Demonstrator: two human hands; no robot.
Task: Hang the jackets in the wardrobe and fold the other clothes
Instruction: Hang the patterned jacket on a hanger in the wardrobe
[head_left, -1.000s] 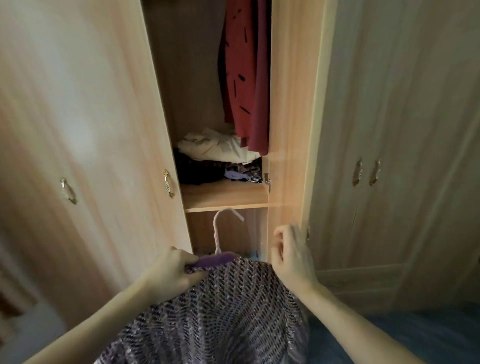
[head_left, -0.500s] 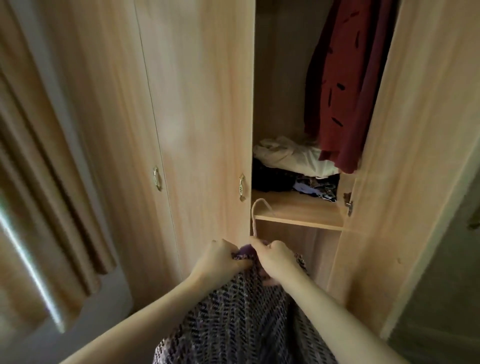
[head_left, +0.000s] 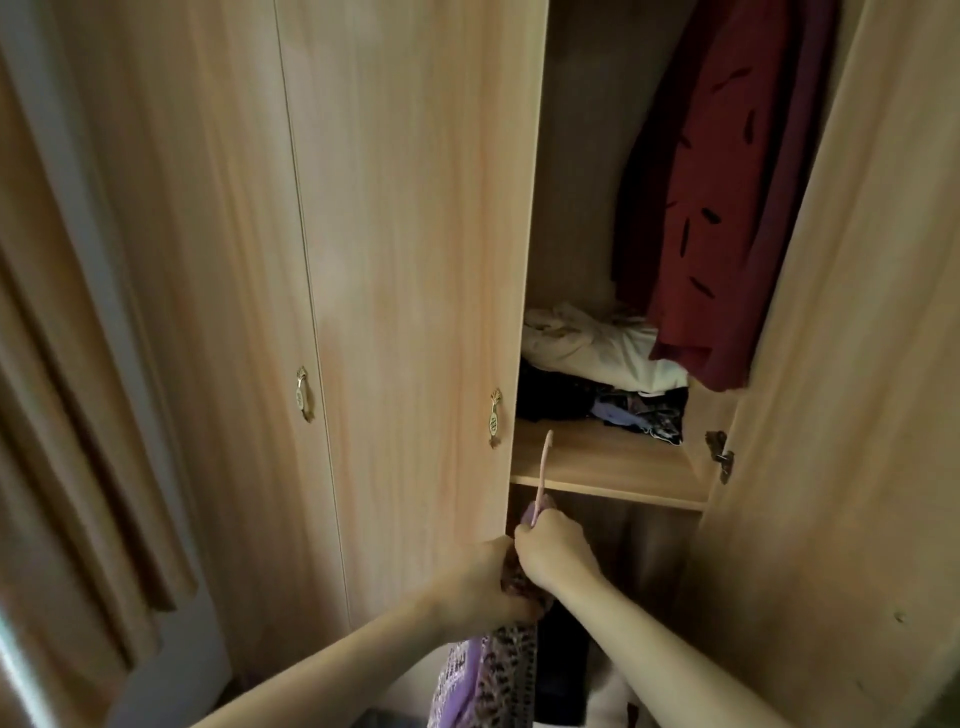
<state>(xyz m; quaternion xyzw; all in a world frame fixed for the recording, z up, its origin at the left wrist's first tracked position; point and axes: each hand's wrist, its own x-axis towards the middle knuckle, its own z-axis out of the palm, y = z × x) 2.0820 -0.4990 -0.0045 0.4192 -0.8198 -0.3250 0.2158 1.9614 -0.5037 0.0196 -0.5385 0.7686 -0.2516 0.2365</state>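
A purple patterned jacket (head_left: 493, 675) hangs on a purple hanger whose pale hook (head_left: 544, 465) points up in front of the wardrobe shelf (head_left: 597, 465). My left hand (head_left: 485, 584) is shut on the jacket's collar just below the hanger. My right hand (head_left: 553, 548) is shut on the hanger's neck at the base of the hook. Both hands are at the lower edge of the open wardrobe compartment. A red garment (head_left: 727, 208) hangs inside at the upper right.
A heap of white (head_left: 587, 345) and dark clothes (head_left: 623, 410) lies on the shelf. The closed wardrobe door (head_left: 405, 260) stands left of the opening, and the open door (head_left: 857, 364) stands to the right. Curtains (head_left: 67, 415) hang at far left.
The view has swung left and closer to the opening. The jacket has turned edge-on and narrower. My right hand has shifted from the door edge to the hanger neck, beside my left hand.
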